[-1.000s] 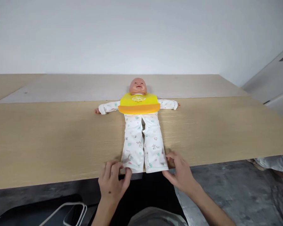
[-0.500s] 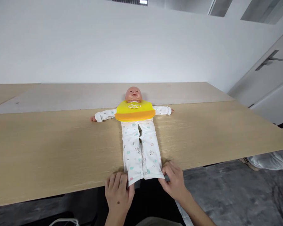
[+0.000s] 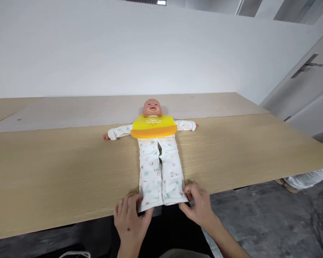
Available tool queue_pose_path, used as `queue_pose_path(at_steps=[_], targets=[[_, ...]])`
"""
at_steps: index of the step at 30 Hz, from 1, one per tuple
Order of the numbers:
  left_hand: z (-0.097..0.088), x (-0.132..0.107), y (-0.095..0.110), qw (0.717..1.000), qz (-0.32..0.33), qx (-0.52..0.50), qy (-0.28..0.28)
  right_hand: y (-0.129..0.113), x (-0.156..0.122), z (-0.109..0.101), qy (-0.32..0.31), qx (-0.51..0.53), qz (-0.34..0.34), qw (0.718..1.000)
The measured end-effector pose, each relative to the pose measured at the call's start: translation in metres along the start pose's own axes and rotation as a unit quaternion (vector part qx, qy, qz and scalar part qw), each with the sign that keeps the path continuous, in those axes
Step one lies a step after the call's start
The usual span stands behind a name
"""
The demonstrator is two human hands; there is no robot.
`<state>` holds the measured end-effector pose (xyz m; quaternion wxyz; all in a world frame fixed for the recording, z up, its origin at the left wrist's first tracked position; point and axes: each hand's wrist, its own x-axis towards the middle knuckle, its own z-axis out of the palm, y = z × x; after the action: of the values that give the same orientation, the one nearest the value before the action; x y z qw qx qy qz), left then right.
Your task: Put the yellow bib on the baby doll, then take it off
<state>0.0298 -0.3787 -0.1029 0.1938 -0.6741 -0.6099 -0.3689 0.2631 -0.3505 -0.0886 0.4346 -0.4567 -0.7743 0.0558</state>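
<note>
A baby doll (image 3: pixel 152 107) lies on its back on the table, head toward the wall and arms spread. It wears a patterned white top and a yellow bib (image 3: pixel 153 123) with an orange lower pocket. Its patterned white trousers (image 3: pixel 150 175) reach the near table edge, and no feet show past the hems. My left hand (image 3: pixel 131 218) has its thumb under the hem of the left-side leg and its fingers at the outer corner, closed around the cloth. On the other leg, my right hand (image 3: pixel 197 206) pinches the outer hem corner between thumb and curled fingers.
The wooden table (image 3: pixel 70 168) has a greyish strip (image 3: pixel 218 104) along the white wall. A door handle (image 3: pixel 308 65) is at the right. Beyond the table's right edge, a person's leg and shoe (image 3: pixel 288 186) show. A white cable (image 3: pixel 75 253) lies at lower left.
My left hand has shifted slightly left, with thumb and index finger wider apart, and the hem of that leg is spread outward. My right hand and the doll's upper body stay about the same.
</note>
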Motion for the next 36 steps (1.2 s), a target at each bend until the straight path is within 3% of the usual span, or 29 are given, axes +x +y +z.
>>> queue_pose_path(at_steps=[4, 9, 20, 22, 27, 31, 34, 36], targets=[[0.008, 0.004, 0.01, 1.0, 0.01, 0.002, -0.009, -0.006, 0.003, 0.0, -0.025, -0.005, 0.018, 1.0], [0.014, 0.007, 0.001, 0.999, 0.016, 0.002, -0.039, -0.01, 0.012, 0.008, -0.036, -0.005, 0.029, 0.999], [0.019, 0.023, 0.002, 0.993, -0.061, -0.029, -0.1, -0.014, 0.028, 0.025, -0.061, -0.024, 0.04, 0.997], [0.019, 0.025, 0.0, 0.994, -0.039, -0.034, -0.097, -0.014, 0.029, 0.025, -0.072, -0.02, 0.04, 0.996], [0.014, 0.023, -0.008, 0.99, 0.11, -0.072, -0.047, -0.01, 0.027, 0.016, -0.078, 0.011, -0.004, 0.997], [-0.002, 0.023, 0.002, 0.979, 0.188, -0.08, -0.021, -0.009, 0.022, 0.003, -0.09, 0.041, -0.03, 0.995], [-0.017, 0.028, 0.015, 0.969, 0.211, -0.122, -0.034, -0.003, 0.023, -0.011, -0.139, 0.111, -0.044, 0.983], [-0.025, 0.034, 0.018, 0.958, 0.221, -0.179, -0.046, 0.006, 0.029, -0.021, -0.212, 0.191, -0.032, 0.958]])
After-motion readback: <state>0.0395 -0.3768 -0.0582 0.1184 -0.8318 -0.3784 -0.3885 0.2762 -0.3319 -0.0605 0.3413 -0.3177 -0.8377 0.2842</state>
